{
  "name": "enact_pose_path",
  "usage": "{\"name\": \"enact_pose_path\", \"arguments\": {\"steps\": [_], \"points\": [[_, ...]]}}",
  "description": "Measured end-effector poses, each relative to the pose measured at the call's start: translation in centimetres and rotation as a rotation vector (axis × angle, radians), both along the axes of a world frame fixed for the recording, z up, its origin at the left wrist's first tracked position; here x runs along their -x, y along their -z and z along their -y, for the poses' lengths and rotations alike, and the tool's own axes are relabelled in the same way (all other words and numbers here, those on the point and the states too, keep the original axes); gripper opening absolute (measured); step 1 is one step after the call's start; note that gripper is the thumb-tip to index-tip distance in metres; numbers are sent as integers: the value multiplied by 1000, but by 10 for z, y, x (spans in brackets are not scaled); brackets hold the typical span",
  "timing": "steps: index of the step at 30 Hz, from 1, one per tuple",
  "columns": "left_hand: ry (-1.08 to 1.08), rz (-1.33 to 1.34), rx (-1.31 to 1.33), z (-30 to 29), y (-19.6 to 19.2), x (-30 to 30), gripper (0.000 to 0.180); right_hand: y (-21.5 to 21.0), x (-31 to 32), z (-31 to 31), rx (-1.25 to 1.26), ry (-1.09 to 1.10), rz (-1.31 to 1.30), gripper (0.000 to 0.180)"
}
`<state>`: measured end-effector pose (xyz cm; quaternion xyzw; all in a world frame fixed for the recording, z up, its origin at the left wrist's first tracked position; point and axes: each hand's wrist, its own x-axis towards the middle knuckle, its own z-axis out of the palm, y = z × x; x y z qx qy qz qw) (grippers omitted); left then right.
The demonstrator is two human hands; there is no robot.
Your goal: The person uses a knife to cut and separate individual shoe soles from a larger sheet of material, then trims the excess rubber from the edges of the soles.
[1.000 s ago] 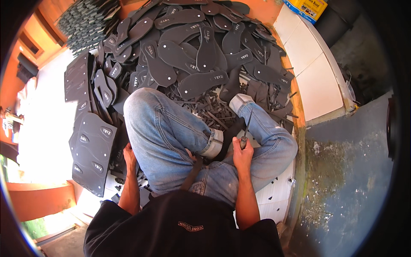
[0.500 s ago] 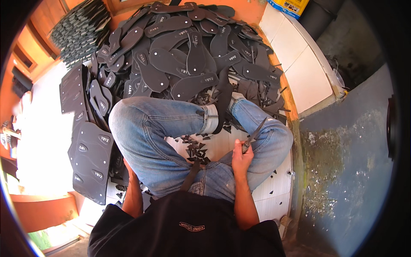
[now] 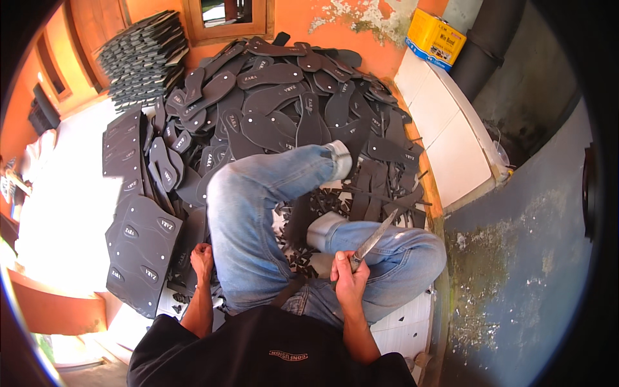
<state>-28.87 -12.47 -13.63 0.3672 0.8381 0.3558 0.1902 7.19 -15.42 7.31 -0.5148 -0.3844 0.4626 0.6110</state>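
Observation:
My right hand (image 3: 350, 277) is closed round the handle of a knife (image 3: 376, 239), above my right thigh. Its long, worn blade points up and away to the right. Beside my left knee, my left hand (image 3: 202, 260) has its fingers curled; what they hold, if anything, is hidden. Next to that hand, on its left, lie dark foam sheets (image 3: 143, 240) marked with sole outlines. A big heap of black foam shoe soles (image 3: 271, 97) rises in front of my legs. Small black offcuts (image 3: 302, 261) lie scattered between my thighs.
Neatly stacked dark soles (image 3: 143, 61) stand at the far left. Black strips (image 3: 371, 193) lie beyond my right leg. A low tiled ledge (image 3: 445, 138) bounds the right side, with a yellow and blue tin (image 3: 436, 40) on it. A grey panel (image 3: 516, 238) stands nearer.
My left hand has come up into fuller view beside my knee. The right hand with the knife has shifted left and lower in the picture. My legs have shifted, and the view has tilted up.

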Motion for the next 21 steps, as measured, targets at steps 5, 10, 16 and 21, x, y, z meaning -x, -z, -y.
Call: {"name": "enact_pose_path", "arguments": {"steps": [5, 10, 16, 21], "points": [[-53, -41, -36, -7, -7, -5, 23, -15, -15, 3, -5, 5, 13, 15], [-83, -19, -21, -7, -6, -4, 24, -4, -31, 1, 83, 119, -12, 17], [-102, -38, 25, -12, -14, -7, 23, 21, -43, -17, 161, 243, 74, 20], [-43, -64, 118, -7, -19, -18, 21, 50, -45, -42, 215, 238, 164, 23]]}}
